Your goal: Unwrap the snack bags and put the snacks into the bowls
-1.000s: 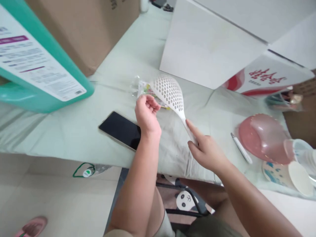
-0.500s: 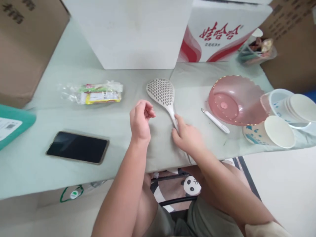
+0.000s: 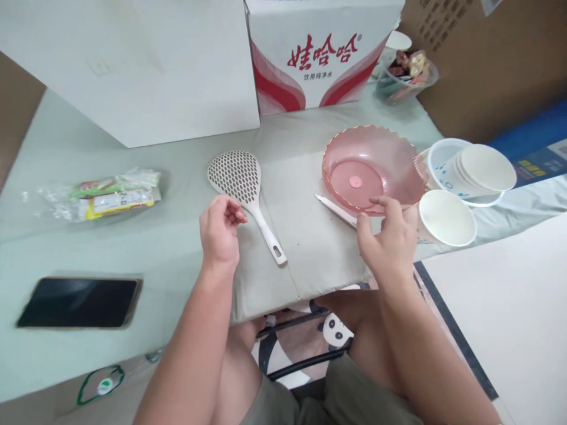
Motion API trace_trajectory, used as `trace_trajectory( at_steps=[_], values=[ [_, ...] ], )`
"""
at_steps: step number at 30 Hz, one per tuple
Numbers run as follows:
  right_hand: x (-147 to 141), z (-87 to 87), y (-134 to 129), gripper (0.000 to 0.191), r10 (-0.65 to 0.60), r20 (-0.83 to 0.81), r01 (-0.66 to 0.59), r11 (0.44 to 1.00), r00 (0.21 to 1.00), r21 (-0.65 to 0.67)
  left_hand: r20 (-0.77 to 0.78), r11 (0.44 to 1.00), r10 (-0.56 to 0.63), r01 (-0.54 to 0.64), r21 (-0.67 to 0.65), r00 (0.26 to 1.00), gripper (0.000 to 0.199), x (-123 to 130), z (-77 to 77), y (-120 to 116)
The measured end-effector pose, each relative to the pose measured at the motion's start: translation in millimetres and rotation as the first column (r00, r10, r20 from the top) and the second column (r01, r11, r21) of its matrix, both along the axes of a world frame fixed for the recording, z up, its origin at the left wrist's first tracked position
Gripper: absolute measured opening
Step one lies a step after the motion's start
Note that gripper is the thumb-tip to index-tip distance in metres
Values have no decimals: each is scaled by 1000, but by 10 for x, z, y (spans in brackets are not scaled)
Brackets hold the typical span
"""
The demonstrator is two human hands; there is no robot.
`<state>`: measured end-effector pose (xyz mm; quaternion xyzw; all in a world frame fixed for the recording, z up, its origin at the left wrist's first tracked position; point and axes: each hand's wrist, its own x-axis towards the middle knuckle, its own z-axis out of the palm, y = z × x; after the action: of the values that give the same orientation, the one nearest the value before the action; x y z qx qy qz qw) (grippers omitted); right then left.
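A white slotted skimmer [image 3: 237, 177] lies flat on the cloth-covered table, its handle pointing toward me. My left hand [image 3: 221, 230] hovers beside its head, fingers loosely curled and apart from the thumb, holding nothing. Over the near end of a white pen-like tool [image 3: 334, 208] is my right hand [image 3: 390, 236], thumb and fingers spread, with nothing between them. Just beyond that hand stands a pink scalloped bowl [image 3: 372, 168]. A paper cup [image 3: 447, 218] lies tilted right of the hand, partly hidden behind it.
Snack packets [image 3: 119, 198] and a black phone [image 3: 82, 302] lie at the left. A large white box [image 3: 177, 77] and a red-and-white carton [image 3: 319, 77] stand at the back. More cups [image 3: 485, 168] sit in a tub at the right, near a cardboard box [image 3: 496, 71].
My right hand has let go of the skimmer handle and moved right to the bowl and pen-like tool. The view has turned to the right.
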<state>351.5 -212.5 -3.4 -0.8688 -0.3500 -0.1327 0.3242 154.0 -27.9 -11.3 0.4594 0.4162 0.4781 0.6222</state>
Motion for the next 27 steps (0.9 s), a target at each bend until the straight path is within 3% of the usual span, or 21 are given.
trace_trajectory(
  at_steps=[8,13,16,18,21,24,27],
  values=[
    [370,-196,244,23,43,-21,-42,999,999,20,-37,999,-24,25,22,999,23,4,-35,-10],
    [429,-222,478,39,141,-7,-141,990,990,21,-192,988,-58,83,126,980,22,-57,-63,0],
    [378,-112,387,45,194,-7,-194,981,981,8,-296,969,-112,171,181,949,19,-55,-35,-19],
    [340,1,167,39,142,13,-142,990,990,12,-350,952,-152,232,200,924,20,-35,-7,-37],
    [315,124,-314,25,-30,111,30,1000,993,0,-523,914,-185,341,219,832,17,3,13,-73],
    [363,87,-756,21,-192,221,211,975,956,-65,-748,865,-171,461,199,642,20,27,-10,-127],
    [463,-44,-982,23,-102,205,142,971,973,-190,-878,802,-135,572,175,458,25,35,-32,-187]
  ],
)
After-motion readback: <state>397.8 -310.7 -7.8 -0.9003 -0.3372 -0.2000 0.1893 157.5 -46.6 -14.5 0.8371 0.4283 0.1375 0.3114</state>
